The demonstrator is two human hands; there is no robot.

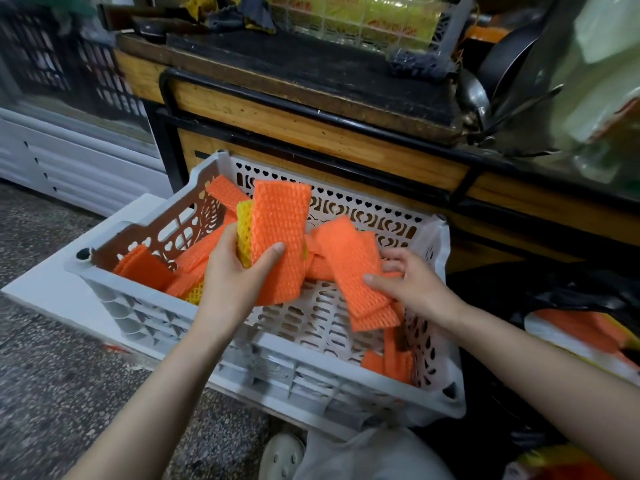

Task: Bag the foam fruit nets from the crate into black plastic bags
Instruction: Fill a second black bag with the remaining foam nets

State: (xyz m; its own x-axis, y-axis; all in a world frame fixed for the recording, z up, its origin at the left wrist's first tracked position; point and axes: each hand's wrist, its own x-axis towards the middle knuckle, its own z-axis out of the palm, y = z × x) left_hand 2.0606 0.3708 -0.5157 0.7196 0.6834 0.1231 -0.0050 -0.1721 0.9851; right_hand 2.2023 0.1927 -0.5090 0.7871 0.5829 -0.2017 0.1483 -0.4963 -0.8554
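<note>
Over crate [277, 375]: left hand [235, 271] grips net stack [280, 230], thumb across front, long axis upright. Right hand [412, 282] pinches second bunch [349, 265], long axis slanting down-right toward bag [519, 282], which lies just right of crate, nearer right hand. Loose nets [149, 268] lie on crate floor.

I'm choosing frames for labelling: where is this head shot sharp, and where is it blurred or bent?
Head view: left hand and right hand with their orange nets are sharp; the crate is smeared along its near wall, as is the right edge; the wooden counter bows from the wide lens; light is soft, nets without glare.
</note>
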